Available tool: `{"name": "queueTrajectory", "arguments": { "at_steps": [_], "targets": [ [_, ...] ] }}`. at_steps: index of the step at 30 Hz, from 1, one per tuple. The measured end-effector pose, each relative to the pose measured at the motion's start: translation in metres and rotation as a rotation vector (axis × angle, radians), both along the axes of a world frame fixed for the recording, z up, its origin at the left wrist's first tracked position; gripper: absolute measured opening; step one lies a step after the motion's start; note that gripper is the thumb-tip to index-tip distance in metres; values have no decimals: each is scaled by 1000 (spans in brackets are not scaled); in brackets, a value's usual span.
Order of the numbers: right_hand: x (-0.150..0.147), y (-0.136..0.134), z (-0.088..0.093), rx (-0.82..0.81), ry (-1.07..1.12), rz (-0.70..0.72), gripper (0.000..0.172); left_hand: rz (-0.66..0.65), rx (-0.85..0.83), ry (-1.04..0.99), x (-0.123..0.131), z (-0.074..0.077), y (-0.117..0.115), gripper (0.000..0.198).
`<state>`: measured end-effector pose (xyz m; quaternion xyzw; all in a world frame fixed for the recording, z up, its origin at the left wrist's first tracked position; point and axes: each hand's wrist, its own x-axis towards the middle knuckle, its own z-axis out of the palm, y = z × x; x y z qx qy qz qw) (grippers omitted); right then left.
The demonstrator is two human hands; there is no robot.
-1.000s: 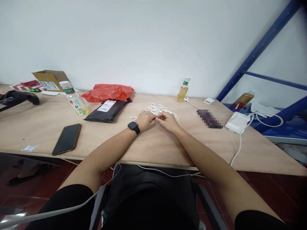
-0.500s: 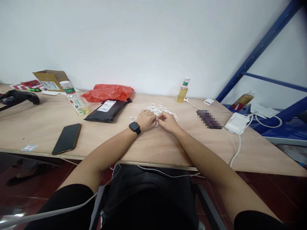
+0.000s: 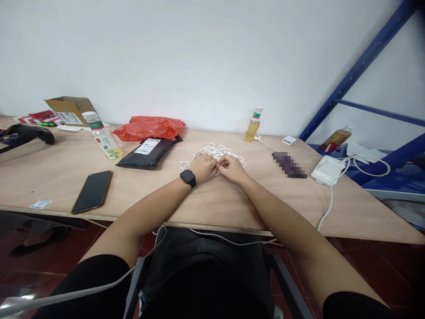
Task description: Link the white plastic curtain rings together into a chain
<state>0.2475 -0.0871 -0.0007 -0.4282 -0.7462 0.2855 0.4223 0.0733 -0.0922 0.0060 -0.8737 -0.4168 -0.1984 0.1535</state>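
Observation:
Several thin white rings (image 3: 221, 147) lie heaped on the wooden table, some with small tabs that look like eyelets. My left hand (image 3: 203, 165), a black watch on its wrist, is closed at the near side of the heap. Close against it, my right hand (image 3: 231, 168) is closed with thumb and forefinger pinched. A white ring (image 3: 217, 173) shows between the two hands, gripped at their fingertips; the fingers hide most of it. One loose ring (image 3: 184, 165) lies left of my left hand.
A black parcel (image 3: 146, 153) and a red plastic bag (image 3: 151, 128) lie left of the rings. Further left are a phone (image 3: 92, 191), a drink bottle (image 3: 104, 137) and a cardboard box (image 3: 71, 110). Another bottle (image 3: 252, 126), a charger (image 3: 288, 140) and a cabled white device (image 3: 328, 170) stand right.
My left hand and watch have shifted very slightly to the right. Both hands stay together at the heap; everything else looks unchanged.

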Motion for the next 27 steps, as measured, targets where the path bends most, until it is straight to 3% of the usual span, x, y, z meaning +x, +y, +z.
{"name": "queueTrajectory", "arguments": {
  "at_steps": [13,19,24,27],
  "targets": [
    [0,3,1,106,-147,-154,6,-26,-51,-28,4,0,-2,23],
    [3,9,-4,137,-137,-97,11,-28,-70,-34,4,-1,2,28],
    [5,12,-8,57,-34,-32,35,-72,-135,-117,-14,2,14,29],
    [9,14,-7,117,-61,-70,37,-87,-187,-135,-29,4,20,30]
  ]
}}
